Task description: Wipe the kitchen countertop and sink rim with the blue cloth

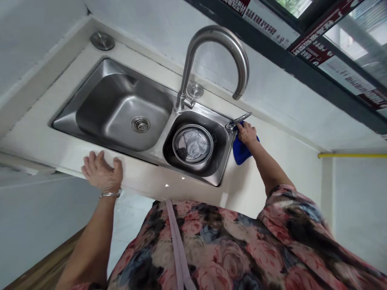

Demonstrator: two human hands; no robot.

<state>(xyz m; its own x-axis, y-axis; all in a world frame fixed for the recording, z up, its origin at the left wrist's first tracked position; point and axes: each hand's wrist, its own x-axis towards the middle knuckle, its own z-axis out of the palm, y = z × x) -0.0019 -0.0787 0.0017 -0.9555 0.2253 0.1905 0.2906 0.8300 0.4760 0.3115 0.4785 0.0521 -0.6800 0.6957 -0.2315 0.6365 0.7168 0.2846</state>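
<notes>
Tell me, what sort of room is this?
Most likely a kitchen: a double-basin steel sink is set into a pale countertop, a tall curved faucet stands at its far side, and a round perforated metal pan sits in the smaller basin.

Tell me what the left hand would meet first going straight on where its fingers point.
Probably the front rim of the larger sink basin, just across a strip of counter from the left hand's fingertips. Whether it would catch or pass over is unclear from this view.
</notes>
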